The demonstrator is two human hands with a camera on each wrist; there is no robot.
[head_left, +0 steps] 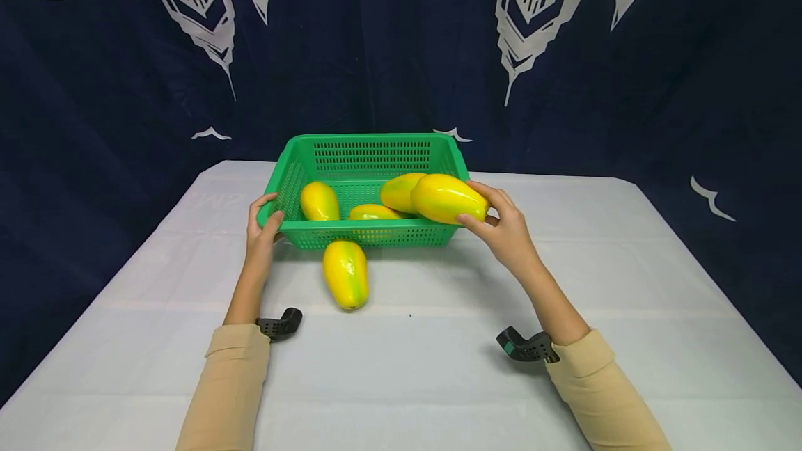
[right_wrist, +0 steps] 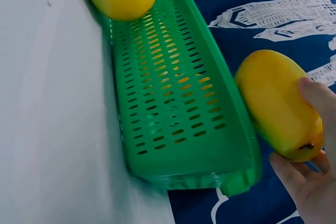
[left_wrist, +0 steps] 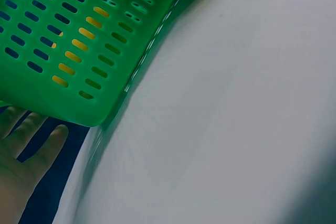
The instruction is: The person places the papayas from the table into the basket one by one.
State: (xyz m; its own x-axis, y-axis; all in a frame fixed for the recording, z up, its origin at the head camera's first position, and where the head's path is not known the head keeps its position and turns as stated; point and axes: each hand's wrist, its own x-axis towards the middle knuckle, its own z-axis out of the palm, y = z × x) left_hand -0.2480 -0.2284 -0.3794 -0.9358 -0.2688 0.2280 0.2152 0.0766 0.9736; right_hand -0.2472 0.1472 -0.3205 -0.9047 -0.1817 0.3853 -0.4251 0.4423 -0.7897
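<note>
A green plastic basket (head_left: 370, 234) with slotted walls stands on the table, several yellow mangoes inside it. My left hand (head_left: 260, 235) holds the basket's left rim, thumb on the near side; in the left wrist view that hand (left_wrist: 31, 148) shows at the basket's corner. Over the front right rim, my right hand (head_left: 504, 228) grips a mango (head_left: 447, 198) by its right end, thumb below and fingers above. The right wrist view shows the held mango (right_wrist: 278, 103) beside the rim. Outside the basket, another mango (head_left: 346, 275) lies against its front wall.
Within the basket, one mango (head_left: 319, 201) is at the left, one (head_left: 374, 212) near the middle and one (head_left: 398, 193) partly behind the held one. A white cloth (head_left: 401, 381) covers the table. Behind it hangs a dark blue patterned curtain (head_left: 376, 54).
</note>
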